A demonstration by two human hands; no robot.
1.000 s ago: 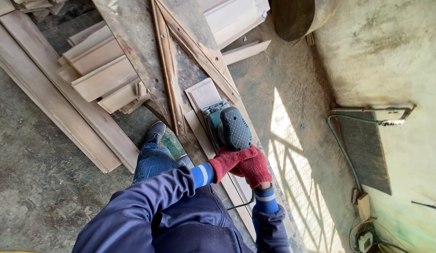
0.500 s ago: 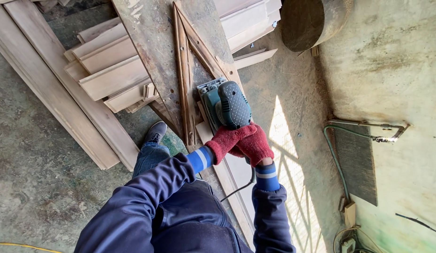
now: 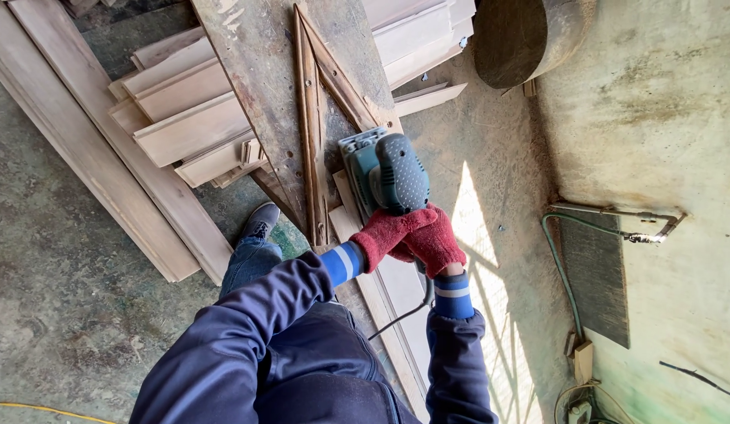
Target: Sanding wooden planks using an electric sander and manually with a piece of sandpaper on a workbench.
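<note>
Where the dark blue sleeves end in blue-and-white striped cuffs, both hands wear red knit gloves and meet at the rear of an electric sander (image 3: 385, 174). Left hand (image 3: 388, 233) is wrapped over the back of the tool's handle, fingers closed on it. Right hand (image 3: 437, 245) sits just beside and partly under the left, also closed around the handle's rear; the two gloves touch. A black cord (image 3: 408, 310) drops from beneath the gloves toward the person's lap.

Sander: teal body, dark rounded grip cap with a dotted texture, flat rectangular base. Base rests on a pale narrow wooden strip (image 3: 381, 290) that runs along a worn, grey, stained plank bench (image 3: 255, 71). Thin battens (image 3: 306, 118) lie on the bench in a narrow V just beside the tool.

Below left, one denim leg and a dark shoe (image 3: 259, 221) stand on the concrete floor (image 3: 59, 298). Farther left, stacked pale boards (image 3: 177, 118) lie against the bench. Far right, a green hose (image 3: 557, 259) runs along a stained wall.
</note>
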